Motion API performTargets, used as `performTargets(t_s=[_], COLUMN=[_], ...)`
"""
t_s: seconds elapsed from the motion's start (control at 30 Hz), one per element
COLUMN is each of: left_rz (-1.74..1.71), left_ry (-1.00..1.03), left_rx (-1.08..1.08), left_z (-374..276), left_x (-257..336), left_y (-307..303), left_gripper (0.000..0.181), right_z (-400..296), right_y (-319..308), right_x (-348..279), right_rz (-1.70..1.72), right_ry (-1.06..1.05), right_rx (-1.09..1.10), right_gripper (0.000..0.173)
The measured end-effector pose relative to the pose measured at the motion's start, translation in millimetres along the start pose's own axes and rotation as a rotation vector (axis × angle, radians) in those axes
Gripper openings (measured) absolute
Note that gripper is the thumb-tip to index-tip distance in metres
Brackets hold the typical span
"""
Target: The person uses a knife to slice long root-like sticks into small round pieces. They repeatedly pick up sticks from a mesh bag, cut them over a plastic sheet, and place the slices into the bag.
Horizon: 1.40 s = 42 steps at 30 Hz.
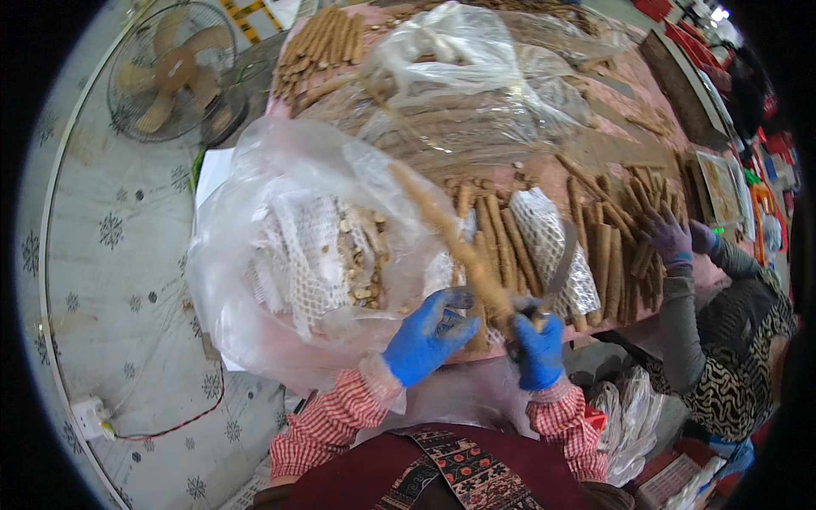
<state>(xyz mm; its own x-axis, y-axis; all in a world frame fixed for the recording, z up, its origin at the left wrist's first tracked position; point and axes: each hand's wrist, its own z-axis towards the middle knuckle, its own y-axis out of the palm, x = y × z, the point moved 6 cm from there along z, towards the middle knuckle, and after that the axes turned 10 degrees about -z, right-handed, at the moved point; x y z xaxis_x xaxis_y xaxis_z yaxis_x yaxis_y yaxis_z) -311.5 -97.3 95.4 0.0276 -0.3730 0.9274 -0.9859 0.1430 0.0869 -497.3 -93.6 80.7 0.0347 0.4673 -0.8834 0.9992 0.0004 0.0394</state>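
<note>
A long brown root, like a yam, slants up and left from between the hands, blurred. My left hand, in a blue glove with dark coated fingers, is just left of its lower end, fingers curved and apart. My right hand, gloved the same way, grips the handle of a curved-blade knife, its blade pointing up. The root's lower end meets or passes the right hand; whether the fingers also hold it is unclear. Behind lie rows of roots and a white foam net sleeve.
At left, a big clear plastic bag holds white netting and root pieces. Plastic-covered roots lie at the back. A co-worker's gloved hand touches roots at right. A fan stands back left.
</note>
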Motion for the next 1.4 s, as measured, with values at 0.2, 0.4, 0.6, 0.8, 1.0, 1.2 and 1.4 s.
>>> performTargets(t_s=[0.2, 0.4, 0.6, 0.8, 1.0, 1.2, 1.4], left_rz=[0.58, 0.494, -0.47, -0.601, -0.43, -0.479, -0.56], left_ry=[-0.211, -0.315, -0.107, -0.091, -0.005, -0.096, -0.057], left_rx=[0.142, 0.234, 0.039, 0.073, 0.149, 0.292, 0.386], left_z=[102.3, 152.3, 112.6, 16.6, -46.8, -83.8, -107.8], left_x=[-56.3, -92.2, -69.8, -1.8, 6.6, -12.9, -18.4], left_y=[31.2, 24.9, 34.3, 11.9, -34.4, -68.3, -93.3], left_gripper=[0.068, 0.07, 0.035, 0.03, 0.031, 0.029, 0.026], right_z=[8.5, 19.8, 36.0, 35.1, -20.1, -31.5, -32.2], right_y=[-140.0, -196.0, -213.8, -112.0, 33.2, 111.5, 156.2], right_x=[-17.7, -12.7, 14.3, -22.1, -77.4, -82.5, -69.4], right_rz=[-0.38, -0.979, -1.069, -0.561, -1.129, -1.231, -1.254], right_ry=[-0.465, -0.515, -0.478, -0.413, -0.829, -0.992, -1.045], right_rx=[0.643, 0.83, 0.803, 0.303, -0.085, -0.218, -0.287], right_gripper=[0.029, 0.03, 0.021, 0.01, 0.018, 0.021, 0.02])
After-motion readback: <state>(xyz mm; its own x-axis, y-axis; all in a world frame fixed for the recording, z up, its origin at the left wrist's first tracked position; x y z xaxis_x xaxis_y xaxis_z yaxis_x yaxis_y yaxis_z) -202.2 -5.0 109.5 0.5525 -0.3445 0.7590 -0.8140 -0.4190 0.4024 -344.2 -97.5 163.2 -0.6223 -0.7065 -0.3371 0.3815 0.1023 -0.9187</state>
